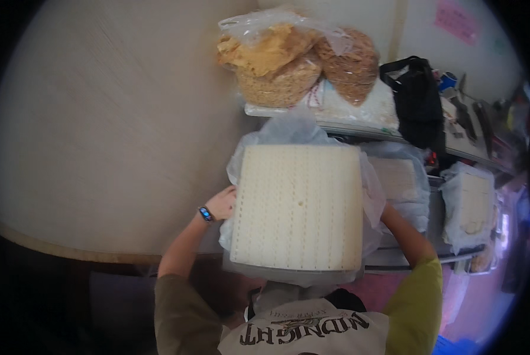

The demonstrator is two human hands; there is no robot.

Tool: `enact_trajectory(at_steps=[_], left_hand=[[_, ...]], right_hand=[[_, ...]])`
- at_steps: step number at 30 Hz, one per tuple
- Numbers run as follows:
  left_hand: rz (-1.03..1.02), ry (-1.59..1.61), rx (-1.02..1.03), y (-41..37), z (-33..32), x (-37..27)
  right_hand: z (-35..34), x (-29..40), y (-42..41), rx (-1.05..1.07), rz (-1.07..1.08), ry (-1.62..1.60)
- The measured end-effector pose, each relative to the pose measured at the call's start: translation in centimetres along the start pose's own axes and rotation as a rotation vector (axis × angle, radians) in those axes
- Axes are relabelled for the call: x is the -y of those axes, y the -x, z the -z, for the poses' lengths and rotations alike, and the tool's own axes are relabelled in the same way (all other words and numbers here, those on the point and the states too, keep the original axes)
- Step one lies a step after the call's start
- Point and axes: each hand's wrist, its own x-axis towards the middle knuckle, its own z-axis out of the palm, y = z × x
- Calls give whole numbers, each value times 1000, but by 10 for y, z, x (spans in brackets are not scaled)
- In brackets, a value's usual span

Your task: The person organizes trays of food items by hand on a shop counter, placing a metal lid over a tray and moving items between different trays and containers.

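Observation:
A cream-coloured square slab (297, 230) with rows of small holes lies before me, at the edge of the worktop. Translucent plastic bag film (287, 128) shows loosely around its sides. At the slab's left edge, my left hand (224, 204) is bent against the film, its fingertips hidden; a smartwatch (206, 214) is on that wrist. My right hand (384, 213) reaches to the other side and is mostly hidden by the plastic, so its grip does not show.
Left stands a large pale round-edged board or tabletop (114, 146). Behind are clear bags of yellow and brown flakes (274, 66) and a black bag (418, 102). Right are plastic-wrapped pale blocks (393, 177) and another wrapped stack (472, 204).

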Motion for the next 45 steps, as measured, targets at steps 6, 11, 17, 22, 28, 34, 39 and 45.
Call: enact_trajectory(at_steps=[6, 11, 17, 22, 28, 34, 39, 45], left_hand=[[-173, -309, -89, 19, -58, 19], [-194, -328, -13, 31, -92, 49], [-142, -256, -56, 26, -118, 66], [-85, -270, 22, 22, -97, 69], [212, -247, -86, 24, -103, 70], [511, -125, -115, 39, -118, 71], [497, -442, 146, 49, -107, 51], [566, -295, 305, 30, -60, 34]], right_hand=[[-56, -76, 12, 0, 222, 492], [-71, -73, -14, 9, -89, -440], [-91, -136, 3, 55, 245, 788], [-94, -139, -8, -14, 302, 780], [-91, -103, -51, 53, 227, 662], [-100, -109, -57, 144, -93, -236], [-102, -98, -61, 51, 146, 328], [-106, -89, -76, 101, 189, 259]])
